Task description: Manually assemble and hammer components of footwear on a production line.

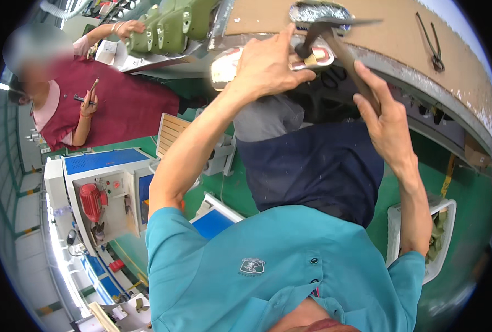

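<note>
My right hand (387,113) is closed around the wooden handle of a hammer (346,58). Its dark metal head, slightly blurred, is over the right end of a pale, elongated shoe-shaped piece (224,67) at the bench's near edge. A yellowish part shows inside that end's white rim. My left hand (265,66) lies across the middle of the piece and grips it, thumb stretched toward the hammer head and index finger pointing to the far side. The hand hides much of the piece. Just beyond the hammer lies a shiny, foil-like bundle (319,12).
Black-handled pliers (434,55) lie on the brown bench top (389,41) at right. Green moulded shells (171,27) stand at far left, touched by a co-worker in a dark red apron (124,105). A white bin (395,235) stands low at right, a blue-topped machine (107,160) at left.
</note>
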